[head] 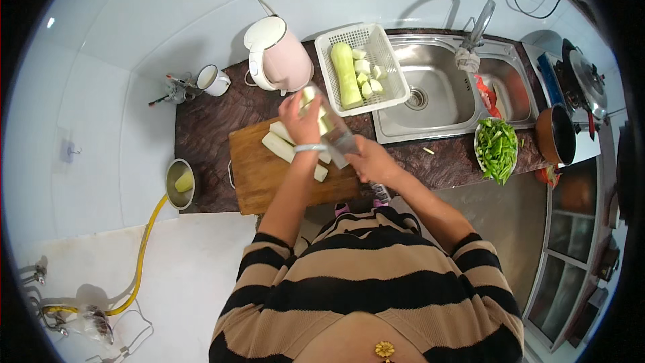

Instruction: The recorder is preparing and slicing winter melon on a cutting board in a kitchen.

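Note:
My right hand (370, 160) grips a broad-bladed kitchen knife (338, 142), slightly blurred and raised above the wooden cutting board (252, 181). Cut chunks of pale green gourd (325, 125) rest against the blade, and my left hand (301, 120) presses over them from the left. On the board under my hands lie long peeled gourd strips (278, 146), partly covered by my left hand and wrist. Just beyond, a white plastic basket (398, 78) holds a whole peeled gourd (345, 75) and several cut chunks (362, 66).
A pink electric kettle (289, 58) stands left of the basket, near an enamel mug (213, 80). The metal bowl (174, 201) at the counter's left edge holds a gourd piece. Right are a double sink (438, 121), a plate of cut green peppers (496, 148) and a brown pot (549, 133).

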Action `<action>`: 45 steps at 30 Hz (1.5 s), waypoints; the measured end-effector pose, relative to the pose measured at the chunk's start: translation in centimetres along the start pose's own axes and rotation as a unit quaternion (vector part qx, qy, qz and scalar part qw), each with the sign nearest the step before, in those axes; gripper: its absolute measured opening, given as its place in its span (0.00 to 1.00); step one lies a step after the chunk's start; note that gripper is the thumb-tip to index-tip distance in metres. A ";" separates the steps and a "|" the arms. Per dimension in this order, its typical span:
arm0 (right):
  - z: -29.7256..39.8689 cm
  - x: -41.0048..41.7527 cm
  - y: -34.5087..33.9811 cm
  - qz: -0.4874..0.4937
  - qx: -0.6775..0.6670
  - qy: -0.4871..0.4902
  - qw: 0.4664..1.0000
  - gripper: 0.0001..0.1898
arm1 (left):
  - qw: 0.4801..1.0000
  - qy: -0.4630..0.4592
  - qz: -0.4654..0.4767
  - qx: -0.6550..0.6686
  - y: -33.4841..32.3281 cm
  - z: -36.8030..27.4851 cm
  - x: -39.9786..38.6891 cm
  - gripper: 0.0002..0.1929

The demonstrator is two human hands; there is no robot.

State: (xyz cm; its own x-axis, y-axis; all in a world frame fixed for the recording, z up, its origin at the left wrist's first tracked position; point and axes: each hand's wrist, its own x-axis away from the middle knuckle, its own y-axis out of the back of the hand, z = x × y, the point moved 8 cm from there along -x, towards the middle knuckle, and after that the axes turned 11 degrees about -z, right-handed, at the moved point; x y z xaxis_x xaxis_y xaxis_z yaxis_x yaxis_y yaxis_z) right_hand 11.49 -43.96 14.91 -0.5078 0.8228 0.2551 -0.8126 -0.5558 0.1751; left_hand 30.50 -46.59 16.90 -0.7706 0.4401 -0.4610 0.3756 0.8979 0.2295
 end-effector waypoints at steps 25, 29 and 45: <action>1.0 1.5 12.4 -0.206 0.134 0.000 0.969 0.13 | 0.963 0.059 0.250 -0.078 5.8 9.6 -4.6 0.11; 0.1 3.6 9.6 -0.187 0.125 0.000 0.974 0.11 | 0.898 -0.098 0.310 -0.298 10.0 8.6 -3.4 0.16; -3.8 6.3 2.0 -0.103 0.313 0.052 0.943 0.10 | 0.683 -0.389 0.561 -0.258 4.2 7.4 4.8 0.44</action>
State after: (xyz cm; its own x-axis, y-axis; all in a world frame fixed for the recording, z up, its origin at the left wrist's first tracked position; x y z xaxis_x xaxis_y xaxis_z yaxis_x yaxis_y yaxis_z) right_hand 5.58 -39.39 13.26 -0.4093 0.9099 0.0666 -0.5860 -0.3182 0.7453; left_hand 32.14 -40.71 9.31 0.4364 0.8996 -0.0167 0.1178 -0.0388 0.9923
